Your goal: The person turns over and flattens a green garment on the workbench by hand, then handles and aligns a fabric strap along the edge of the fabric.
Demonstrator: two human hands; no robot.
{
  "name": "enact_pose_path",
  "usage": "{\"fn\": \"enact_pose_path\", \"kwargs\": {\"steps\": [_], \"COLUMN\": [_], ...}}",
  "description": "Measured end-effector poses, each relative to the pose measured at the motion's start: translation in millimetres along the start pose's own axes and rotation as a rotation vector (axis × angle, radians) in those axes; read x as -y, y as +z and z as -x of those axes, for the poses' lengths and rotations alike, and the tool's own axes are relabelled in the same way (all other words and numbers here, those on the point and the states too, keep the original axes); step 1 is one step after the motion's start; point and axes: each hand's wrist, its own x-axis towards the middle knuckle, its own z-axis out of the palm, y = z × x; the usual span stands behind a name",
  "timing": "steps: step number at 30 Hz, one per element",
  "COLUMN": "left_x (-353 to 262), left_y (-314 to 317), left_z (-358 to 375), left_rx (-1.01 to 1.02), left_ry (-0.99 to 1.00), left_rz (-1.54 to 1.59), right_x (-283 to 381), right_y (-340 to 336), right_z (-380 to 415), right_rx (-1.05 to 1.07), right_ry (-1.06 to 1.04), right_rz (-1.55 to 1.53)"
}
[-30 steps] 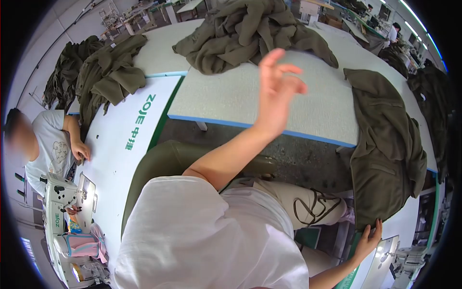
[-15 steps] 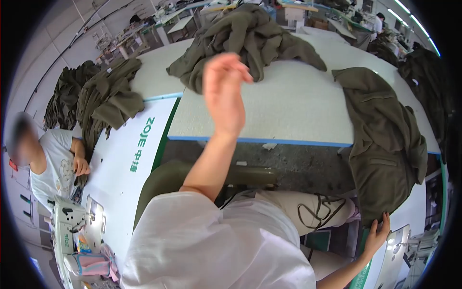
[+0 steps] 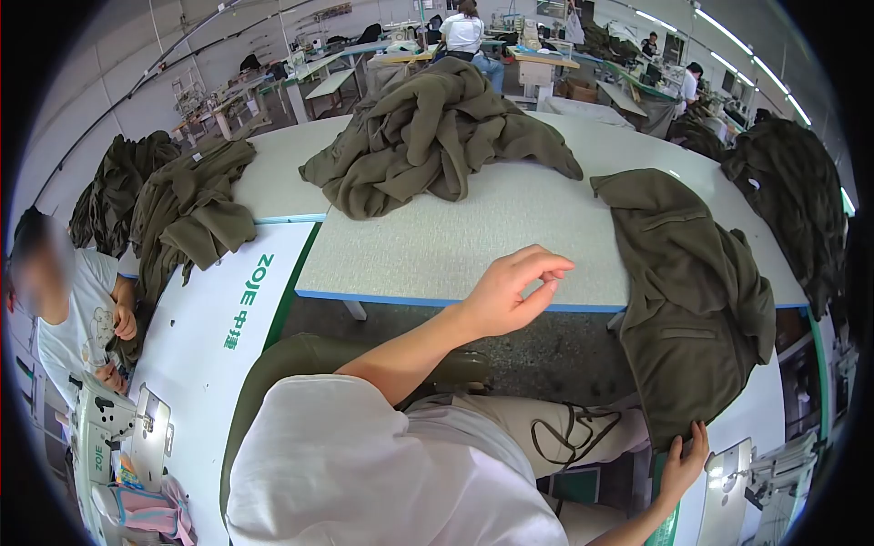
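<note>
My left hand (image 3: pixel 514 289) hovers above the near edge of the pale table, empty, its fingers loosely curved and the thumb apart. At the right, my right hand (image 3: pixel 685 457) touches the lower edge of a dark olive garment (image 3: pixel 687 300), fingers stretched and somewhat spread. Two slit pockets show on this garment, which lies partly on the table and partly on the white sewing table. Just right of the hand is the sewing machine (image 3: pixel 778 478) with its metal plate (image 3: pixel 726 478). A heaped pile of olive garments (image 3: pixel 428 136) lies at the table's far side, beyond my left hand.
A co-worker (image 3: pixel 77 309) sits at the left, beside another sewing machine (image 3: pixel 100 437) and olive garments (image 3: pixel 187 209). More dark garments (image 3: pixel 787 200) hang at the far right. The pale table (image 3: pixel 391 259) has a blue front edge. Other people and workbenches stand behind.
My left hand has come down and right from near the garment pile, holding nothing. My right hand stays at the garment's lower edge. The view has tilted up slightly.
</note>
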Motion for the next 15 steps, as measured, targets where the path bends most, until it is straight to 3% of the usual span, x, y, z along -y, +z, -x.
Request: {"fn": "enact_pose_path", "kwargs": {"steps": [3, 15], "left_x": [6.1, 16.7], "left_y": [2.3, 8.5], "left_z": [4.2, 10.9], "left_rx": [0.024, 0.146], "left_ry": [-0.068, 0.031], "left_rz": [-0.065, -0.36], "right_x": [-2.0, 3.1], "right_y": [0.0, -0.9], "right_z": [-0.4, 1.3], "right_rx": [-0.013, -0.004], "right_ry": [0.005, 0.039], "right_rz": [-0.019, -0.044]}}
